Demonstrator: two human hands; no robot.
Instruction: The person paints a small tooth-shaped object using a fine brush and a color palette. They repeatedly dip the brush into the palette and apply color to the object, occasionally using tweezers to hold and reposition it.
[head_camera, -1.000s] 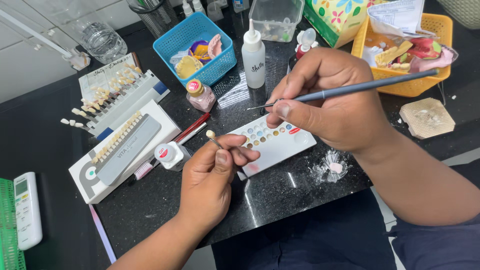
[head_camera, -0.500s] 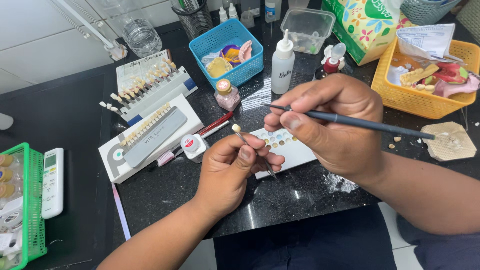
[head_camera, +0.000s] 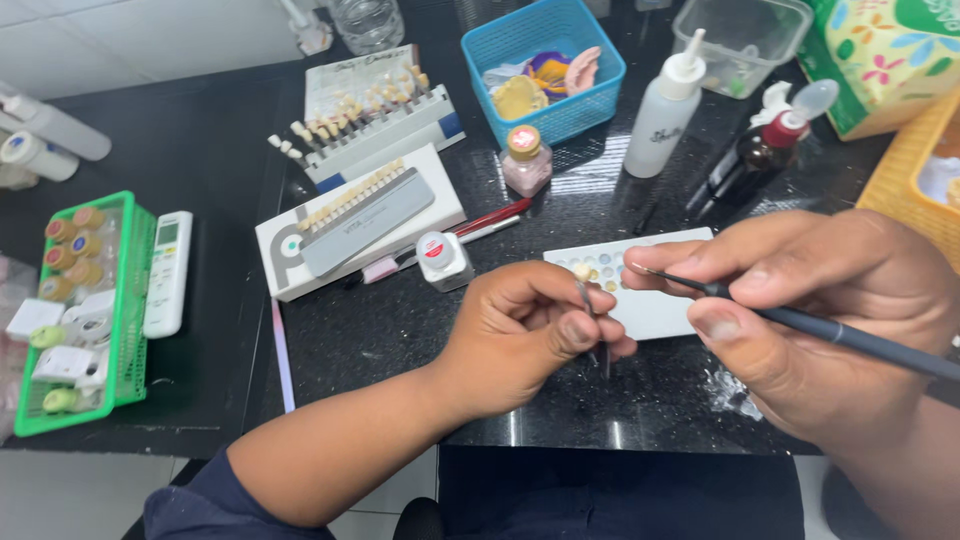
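My left hand (head_camera: 520, 335) pinches a thin metal holder (head_camera: 590, 305) with a small tooth-coloured piece at its tip, just above the dark counter. My right hand (head_camera: 820, 310) grips a slim dark brush (head_camera: 850, 338) like a pen; its fine tip reaches left to the small piece on the holder. Behind both hands lies a white palette (head_camera: 650, 290) with rows of small coloured wells, partly hidden by my fingers.
A tooth shade guide (head_camera: 365, 215) lies on a white box, a second shade rack (head_camera: 370, 120) behind. A blue basket (head_camera: 545, 65), white squeeze bottle (head_camera: 665, 110), small pink jar (head_camera: 525, 160), dark dropper bottle (head_camera: 760, 155), green basket (head_camera: 85, 310) and white remote (head_camera: 168, 272) surround.
The view has swung right and closer. My hands have drawn together, and the brush tip has come onto the piece on the holder.
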